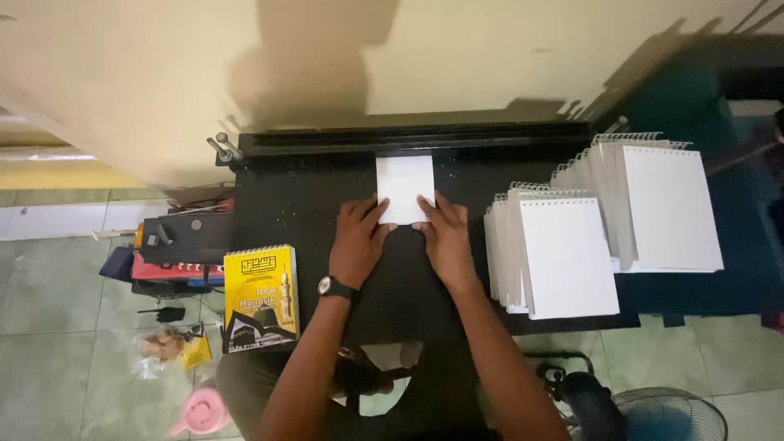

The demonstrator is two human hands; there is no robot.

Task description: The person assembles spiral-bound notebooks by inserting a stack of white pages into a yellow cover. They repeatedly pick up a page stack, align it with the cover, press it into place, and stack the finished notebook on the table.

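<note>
Under my hands spreads the black table. Right of them lean two stacks of white notebooks; left of them lies a yellow booklet. My left hand and right hand, fingers flat, press the white paper stack beneath the bar beyond my fingertips.

Both hands flat, side by side, fingers toward 12 o'clock

Left hand wears a wristwatch; right hand lies just beside it at 3 o'clock, forearms converging from 6 o'clock, fingertips pressing down.
</note>
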